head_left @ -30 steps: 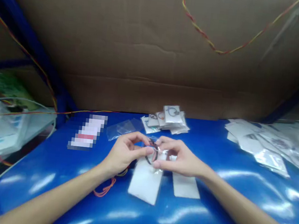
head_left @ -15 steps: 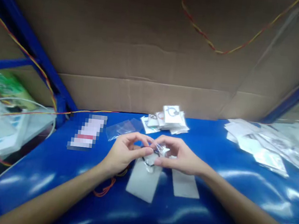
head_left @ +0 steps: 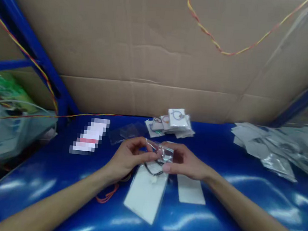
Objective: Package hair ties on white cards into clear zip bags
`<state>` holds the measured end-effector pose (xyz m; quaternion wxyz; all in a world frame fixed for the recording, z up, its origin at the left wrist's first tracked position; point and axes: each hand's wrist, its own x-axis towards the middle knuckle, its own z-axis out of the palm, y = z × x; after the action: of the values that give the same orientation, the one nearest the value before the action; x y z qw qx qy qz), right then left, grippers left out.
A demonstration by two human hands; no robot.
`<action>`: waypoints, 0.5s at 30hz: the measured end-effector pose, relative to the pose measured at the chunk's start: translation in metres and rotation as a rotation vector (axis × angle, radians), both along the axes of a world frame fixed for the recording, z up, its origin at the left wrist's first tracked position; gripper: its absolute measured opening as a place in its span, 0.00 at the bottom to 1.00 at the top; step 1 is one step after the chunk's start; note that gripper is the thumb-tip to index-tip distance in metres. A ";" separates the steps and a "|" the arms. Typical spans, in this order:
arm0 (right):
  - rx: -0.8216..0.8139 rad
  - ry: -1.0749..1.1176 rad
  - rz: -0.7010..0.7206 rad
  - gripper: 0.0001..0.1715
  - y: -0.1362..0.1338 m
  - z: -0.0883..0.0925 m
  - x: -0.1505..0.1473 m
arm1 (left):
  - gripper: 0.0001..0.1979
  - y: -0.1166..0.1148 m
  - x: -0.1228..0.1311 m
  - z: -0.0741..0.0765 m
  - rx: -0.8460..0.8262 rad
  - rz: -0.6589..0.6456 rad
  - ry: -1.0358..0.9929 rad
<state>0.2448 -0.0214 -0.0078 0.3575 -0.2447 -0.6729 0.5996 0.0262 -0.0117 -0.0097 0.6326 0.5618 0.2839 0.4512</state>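
Between my hands is a clear plastic bag point(head_left: 167, 153) with a white card point(head_left: 145, 195) in its lower part. My left hand point(head_left: 129, 158) pinches the bag's upper left side, beside a dark looped cord point(head_left: 152, 172) that lies over the top of the card. My right hand point(head_left: 189, 163) grips the bag's upper right edge, thumb in front. Below my right hand a second white card point(head_left: 191, 190) lies on the blue surface. Orange cord loops point(head_left: 108, 195) rest under my left wrist, partly hidden.
Small packets with looped cords point(head_left: 178, 118) are stacked at the back middle. Flat clear bags point(head_left: 127, 132) and a pixelated item point(head_left: 90, 136) lie left of them. Many white packets point(head_left: 266, 145) spread at the right. A cardboard wall point(head_left: 154, 56) stands behind.
The bag's top is spread flatter between my fingers, and the card hangs a little lower and nearer. The dark loop shows more clearly. My hands have barely moved.
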 end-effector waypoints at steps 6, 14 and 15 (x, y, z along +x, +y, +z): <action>0.078 -0.077 0.008 0.21 -0.007 0.008 -0.003 | 0.14 -0.002 0.001 0.002 -0.025 -0.006 0.031; 0.173 -0.272 0.065 0.27 -0.016 0.014 -0.010 | 0.15 -0.003 0.001 0.001 -0.014 0.035 0.074; 0.161 -0.281 0.073 0.25 -0.017 0.014 -0.010 | 0.15 -0.003 0.001 0.001 -0.009 0.035 0.080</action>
<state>0.2345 -0.0382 0.0058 0.2564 -0.2720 -0.7705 0.5163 0.0270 -0.0144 -0.0092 0.6154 0.5714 0.3209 0.4379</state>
